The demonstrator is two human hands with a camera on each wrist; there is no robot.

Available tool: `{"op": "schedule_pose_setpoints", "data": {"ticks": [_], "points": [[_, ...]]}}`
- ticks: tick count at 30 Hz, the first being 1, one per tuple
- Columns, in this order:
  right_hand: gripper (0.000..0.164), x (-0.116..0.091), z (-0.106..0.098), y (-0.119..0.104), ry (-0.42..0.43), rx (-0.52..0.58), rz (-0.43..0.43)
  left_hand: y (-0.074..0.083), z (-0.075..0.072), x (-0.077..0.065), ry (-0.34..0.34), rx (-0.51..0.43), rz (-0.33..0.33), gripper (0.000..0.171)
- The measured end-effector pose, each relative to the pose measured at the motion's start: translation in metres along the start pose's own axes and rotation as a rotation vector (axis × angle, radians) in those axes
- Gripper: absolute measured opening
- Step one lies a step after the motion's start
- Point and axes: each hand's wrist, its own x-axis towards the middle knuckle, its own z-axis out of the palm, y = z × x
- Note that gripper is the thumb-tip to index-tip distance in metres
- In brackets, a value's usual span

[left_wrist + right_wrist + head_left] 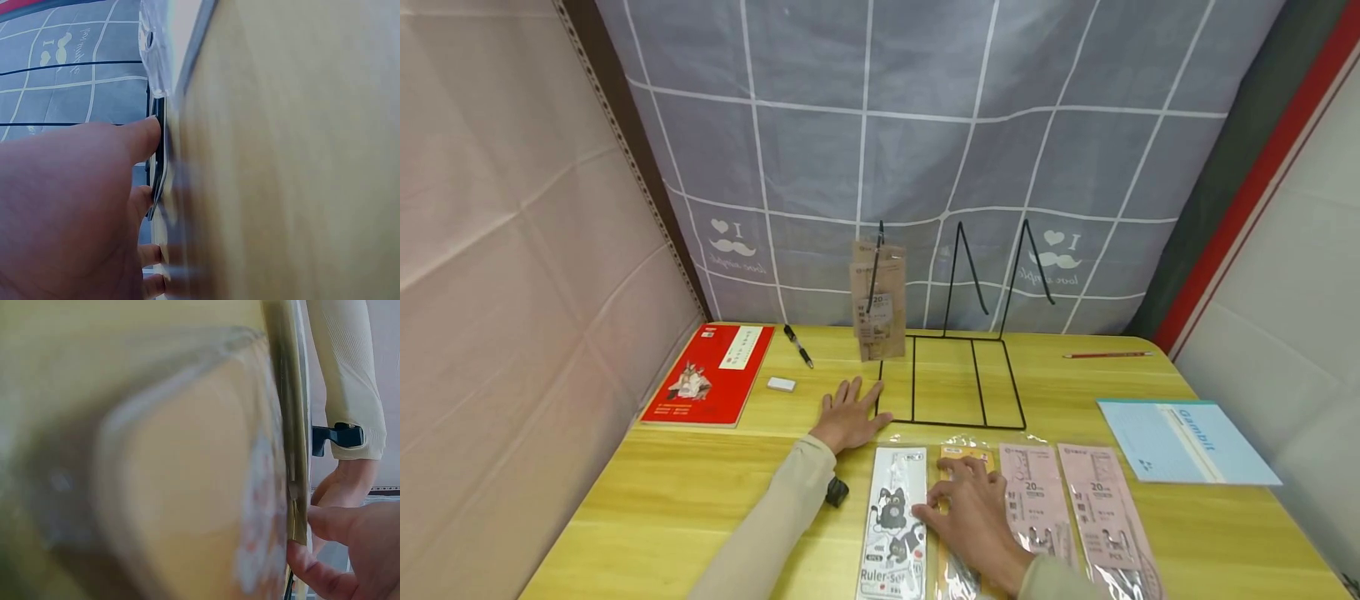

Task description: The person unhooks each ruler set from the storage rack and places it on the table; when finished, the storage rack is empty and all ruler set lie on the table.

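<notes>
My left hand [847,419] lies with fingers spread at the front left corner of a black wire display rack [970,426]. In the left wrist view its thumb [145,139] rests on the rack's bar. My right hand [967,514] is over an orange packet [956,575], fingers slightly bent and fingertips at its surface. Its thumb reaches the right edge of a white ruler-set packet [891,475] with cat drawings. Two pink packets [1030,475] lie to the right, one partly behind the hand. Tan packets [887,333] hang from the rack's left hook.
A red booklet [730,383], a black pen [798,347] and a white eraser [781,384] lie on the left. On the right are a red pencil [1108,355] and a light blue notebook [1187,442]. Two bare hooks [1037,258] rise from the rack's back.
</notes>
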Motion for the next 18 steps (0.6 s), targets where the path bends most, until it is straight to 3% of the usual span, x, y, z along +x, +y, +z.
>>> {"op": "schedule_pose_setpoints", "data": {"ticks": [10,18], "points": [[0.023,-0.0012,0.0018,0.0019,0.032,-0.033,-0.032,0.0003,-0.0007,0.0008,-0.001,0.014,-0.002,0.069],[0.021,-0.0013,-0.0054,-0.0013,0.021,-0.008,-0.011,0.0002,-0.0004,0.0001,0.005,0.008,0.007,0.069]]}}
